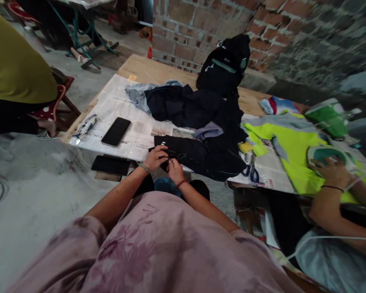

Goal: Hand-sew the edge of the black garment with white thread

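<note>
A dark garment (198, 152) lies over the table's near edge, with lines of white stitches along its panel. My left hand (155, 158) grips its left edge, close to a small white-striped spot on the cloth. Beside it, my right hand (175, 171) is closed in a pinch at the same edge; what sits between its fingertips is too small to make out. A loose pale thread (180, 156) curls on the cloth just right of my fingers. The two hands are almost touching.
Newspaper (111, 95) covers the table. Left lie a phone (116, 131) and glasses (87, 126); blue-handled scissors (252, 173) lie right. A black backpack (224, 67) stands behind. At right, a co-worker's hand (334, 173) holds an iron (326, 155) on a neon-yellow garment (293, 142).
</note>
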The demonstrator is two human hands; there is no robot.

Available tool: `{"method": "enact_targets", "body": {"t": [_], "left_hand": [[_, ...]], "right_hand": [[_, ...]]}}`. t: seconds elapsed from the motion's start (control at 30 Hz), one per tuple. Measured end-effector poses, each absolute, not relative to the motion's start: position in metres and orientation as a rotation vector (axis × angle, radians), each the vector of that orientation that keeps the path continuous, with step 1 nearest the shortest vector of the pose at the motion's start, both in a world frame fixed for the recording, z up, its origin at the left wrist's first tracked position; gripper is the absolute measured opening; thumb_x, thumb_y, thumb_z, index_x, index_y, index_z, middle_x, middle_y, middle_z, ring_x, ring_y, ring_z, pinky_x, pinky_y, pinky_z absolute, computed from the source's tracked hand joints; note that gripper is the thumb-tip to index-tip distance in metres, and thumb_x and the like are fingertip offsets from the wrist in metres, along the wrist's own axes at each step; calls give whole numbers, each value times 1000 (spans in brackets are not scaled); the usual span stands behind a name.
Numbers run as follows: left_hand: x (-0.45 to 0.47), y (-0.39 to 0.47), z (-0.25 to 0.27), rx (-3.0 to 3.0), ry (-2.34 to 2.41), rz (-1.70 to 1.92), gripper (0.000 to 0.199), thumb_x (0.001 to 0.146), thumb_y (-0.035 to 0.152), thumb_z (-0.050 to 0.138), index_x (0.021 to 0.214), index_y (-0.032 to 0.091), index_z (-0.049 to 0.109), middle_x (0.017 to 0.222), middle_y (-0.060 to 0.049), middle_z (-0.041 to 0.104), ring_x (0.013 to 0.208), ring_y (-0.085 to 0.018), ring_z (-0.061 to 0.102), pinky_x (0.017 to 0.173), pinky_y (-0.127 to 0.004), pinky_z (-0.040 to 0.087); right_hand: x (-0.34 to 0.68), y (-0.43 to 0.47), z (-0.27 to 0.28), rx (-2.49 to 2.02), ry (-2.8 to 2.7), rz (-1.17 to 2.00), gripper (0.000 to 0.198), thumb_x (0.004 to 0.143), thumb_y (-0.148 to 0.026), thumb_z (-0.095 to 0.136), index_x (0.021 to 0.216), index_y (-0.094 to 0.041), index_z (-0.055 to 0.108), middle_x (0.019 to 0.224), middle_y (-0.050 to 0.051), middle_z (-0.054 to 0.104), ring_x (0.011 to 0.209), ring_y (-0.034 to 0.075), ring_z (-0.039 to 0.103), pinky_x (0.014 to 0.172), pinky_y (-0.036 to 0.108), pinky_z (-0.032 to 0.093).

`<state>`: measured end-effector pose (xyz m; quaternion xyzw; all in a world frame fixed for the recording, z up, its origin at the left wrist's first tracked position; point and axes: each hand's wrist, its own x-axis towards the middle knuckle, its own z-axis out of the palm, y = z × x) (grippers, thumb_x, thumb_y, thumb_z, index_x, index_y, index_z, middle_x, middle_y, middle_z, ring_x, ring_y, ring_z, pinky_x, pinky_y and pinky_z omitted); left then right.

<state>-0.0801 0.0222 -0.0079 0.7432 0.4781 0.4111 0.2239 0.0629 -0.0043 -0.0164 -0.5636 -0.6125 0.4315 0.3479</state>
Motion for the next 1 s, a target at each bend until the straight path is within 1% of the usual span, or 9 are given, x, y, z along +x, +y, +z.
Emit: {"method": "enact_targets", "body": {"t": [0.23,0.4,0.47,0.53,0.6,0.67,0.73,0.87,1.0], "left_hand": [[-79,22,-5,2144,1278,1049,7,70,12,61,72,16,66,113,-7,52,75,-11,56,80,-32,47],[-79,20,0,2067,1240,1102,6,72,19,60,70,17,66,104,-6,57,90,-15,57,85,-32,45],[-80,19,3,1947,1293,1183,13,77,24,55,76,16,66,100,-6,59,93,-15,56,86,-30,45],[-81,18,5,1824,1371,1225,19,79,27,52,90,16,64,99,-5,61,85,-13,57,81,-28,47],[-81,19,5,1779,1405,1202,29,76,27,55,104,16,59,98,-5,62,75,-11,57,74,-27,48],[-81,21,4,1797,1403,1175,36,73,25,59,108,16,57,99,-5,61,68,-10,56,71,-26,48],[-81,23,1,1829,1391,1185,31,71,24,61,101,17,61,100,-5,61,70,-10,56,72,-26,49],[-78,25,-3,1878,1359,1228,11,73,20,59,81,18,66,99,-5,61,87,-13,57,81,-28,47],[-77,24,-2,1906,1349,1223,10,75,18,56,78,18,66,86,-3,61,83,-12,57,79,-27,47]], "right_hand": [[61,-3,-19,-1503,-1548,1122,22,82,-33,35,76,-19,52,48,-6,47,45,9,44,50,20,36],[61,0,-23,-1516,-1497,1152,26,82,-37,35,81,-19,53,51,-5,49,48,10,45,49,20,36],[62,1,-24,-1523,-1491,1157,28,82,-39,34,82,-19,54,52,-4,50,50,10,46,49,20,36],[62,1,-24,-1529,-1485,1161,28,82,-39,34,82,-19,54,52,-4,50,50,11,46,48,20,36],[62,0,-23,-1529,-1491,1156,28,81,-39,34,81,-19,54,52,-4,50,51,11,47,48,20,36],[63,0,-22,-1528,-1501,1150,27,81,-39,35,81,-19,53,53,-4,51,51,10,47,48,20,36],[63,-1,-22,-1525,-1504,1153,26,81,-39,35,79,-19,52,53,-4,51,51,10,48,49,20,36],[62,-2,-19,-1509,-1504,1168,24,81,-38,34,75,-20,49,49,-6,48,48,9,47,49,19,37],[62,-2,-17,-1500,-1498,1191,20,80,-34,34,70,-20,45,47,-6,47,44,8,45,47,19,36]]}}
